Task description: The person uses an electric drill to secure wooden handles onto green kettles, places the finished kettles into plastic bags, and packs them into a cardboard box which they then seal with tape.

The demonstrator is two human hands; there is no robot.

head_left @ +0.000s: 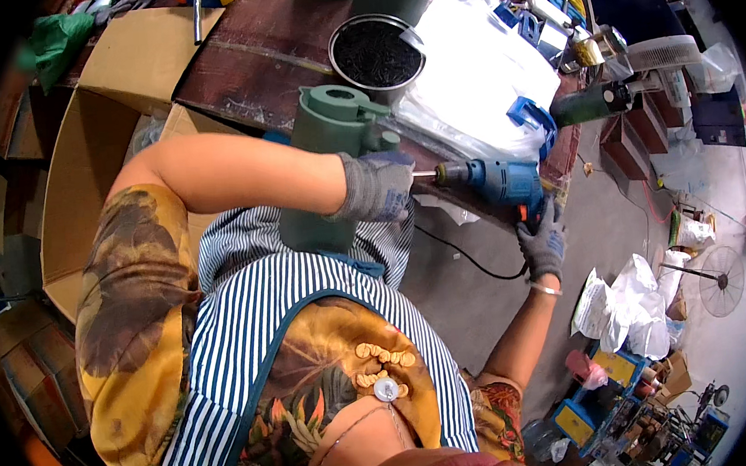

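Note:
A blue power drill (507, 182) lies level over the table's near edge, its bit pointing left. My right hand (543, 244), in a grey glove, is closed round the drill's handle. My left hand (378, 187), also gloved, is closed at the tip of the bit; what its fingers hold is hidden. Beneath my left forearm a dark green plastic cylinder (313, 231) stands upright against my striped apron. Its ringed top and side lugs show past the arm, beside my left hand.
A metal bowl of small black pieces (376, 53) stands on the dark red table (242, 77), beside white plastic sheeting (475, 76). An open cardboard box (80, 186) is at left. A black cord (472, 260) hangs below the drill. White bags (628, 305) and a fan (720, 281) are at right.

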